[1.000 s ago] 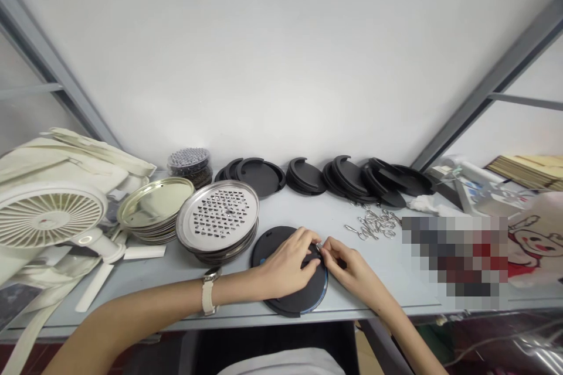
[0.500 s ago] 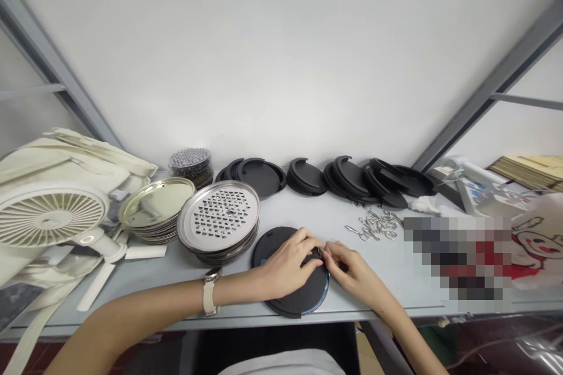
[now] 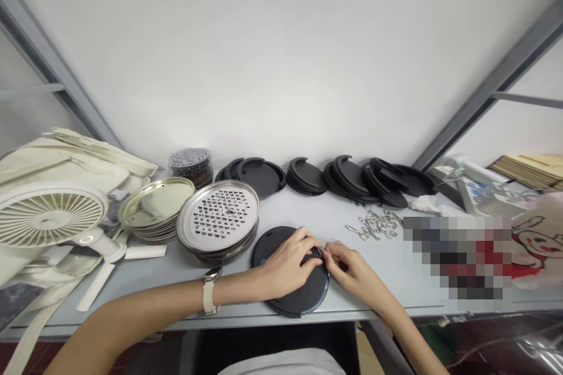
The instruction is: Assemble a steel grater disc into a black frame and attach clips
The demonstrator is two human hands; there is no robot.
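Note:
A round black disc (image 3: 303,299) with a bluish rim lies flat near the front edge of the table. Across its upper part rests my left hand (image 3: 290,263), thumb and fingers closed around the disc's right upper edge. My right hand (image 3: 347,269) meets it there, fingertips pinching a small metal piece (image 3: 321,251) at that edge; its shape is mostly hidden. Silver metal clips (image 3: 376,224) lie in a loose pile to the upper right of my hands.
Perforated metal discs (image 3: 220,217) and gold-coloured plates (image 3: 158,202) are stacked at left, beside a white fan (image 3: 53,217). Black round trays (image 3: 308,176) line the wall. A clear tub (image 3: 190,158) stands behind the stacks. Wooden pieces (image 3: 528,170) are at far right.

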